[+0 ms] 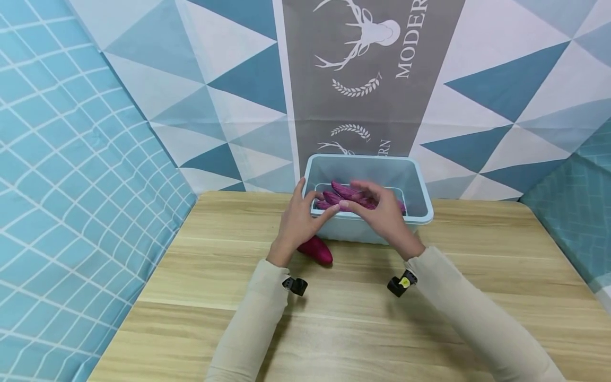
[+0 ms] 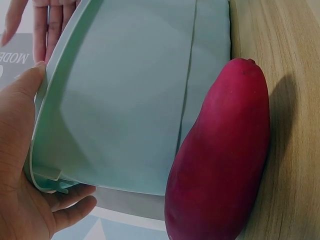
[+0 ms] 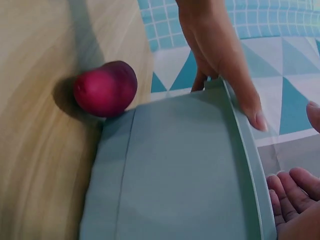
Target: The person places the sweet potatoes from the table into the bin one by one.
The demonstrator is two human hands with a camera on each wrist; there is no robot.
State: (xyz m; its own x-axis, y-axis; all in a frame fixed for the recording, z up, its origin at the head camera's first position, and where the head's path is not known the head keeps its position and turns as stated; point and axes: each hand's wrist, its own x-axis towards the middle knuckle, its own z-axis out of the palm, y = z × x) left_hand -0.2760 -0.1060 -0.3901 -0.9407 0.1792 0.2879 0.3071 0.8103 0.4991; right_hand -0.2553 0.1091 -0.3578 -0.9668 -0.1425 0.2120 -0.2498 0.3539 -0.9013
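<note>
A light blue plastic bin stands at the back of the table, with several long, streaked purple pieces inside. My left hand holds the bin's front left corner. Its thumb lies across the rim and its fingers bend around the outside of the end wall. Over the front rim, my right hand reaches above the purple pieces with loosely curved fingers, and nothing shows between them. The thumbs almost meet at the rim. A red-purple sweet potato lies against the bin's front, partly behind my left wrist.
The wooden table runs back to a patterned cloth backdrop right behind the bin. A blue gridded cloth hangs along the left side, and another cloth along the right. Small black devices are strapped at both wrists.
</note>
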